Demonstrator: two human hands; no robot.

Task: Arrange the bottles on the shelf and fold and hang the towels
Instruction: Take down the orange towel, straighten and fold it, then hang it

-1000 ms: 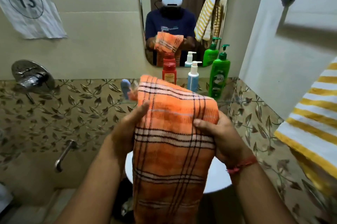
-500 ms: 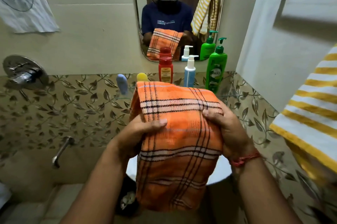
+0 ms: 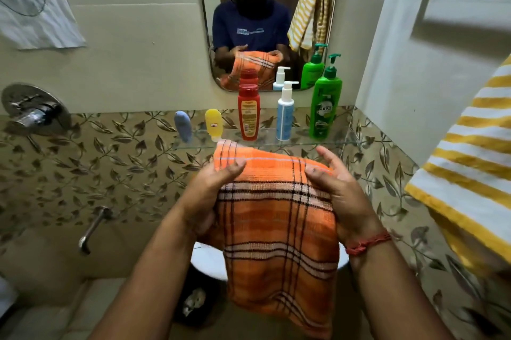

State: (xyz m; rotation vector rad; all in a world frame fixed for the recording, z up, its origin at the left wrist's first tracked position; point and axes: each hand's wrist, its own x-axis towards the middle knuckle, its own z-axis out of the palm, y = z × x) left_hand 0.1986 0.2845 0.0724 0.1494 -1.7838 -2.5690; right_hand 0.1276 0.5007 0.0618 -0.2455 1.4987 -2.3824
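1. Now the left hand (image 3: pixel 206 195) and the right hand (image 3: pixel 341 195) hold the orange checked towel (image 3: pixel 276 229) by its two sides, thumbs curled on top; the woven cloth is folded and hangs down.
2. Far behind it, on the glass shelf (image 3: pixel 298 143), stand a red bottle (image 3: pixel 249 112), a white pump bottle (image 3: pixel 284 112) and a green pump bottle (image 3: pixel 323 107).
3. At the right hangs a thick yellow-striped towel (image 3: pixel 467 168).

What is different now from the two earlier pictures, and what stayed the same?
The orange checked towel has been lowered, so all five bottles on the glass shelf now show. The left hand and right hand still grip its sides, but the right fingers have lifted off. The bottles and yellow striped towel stayed.
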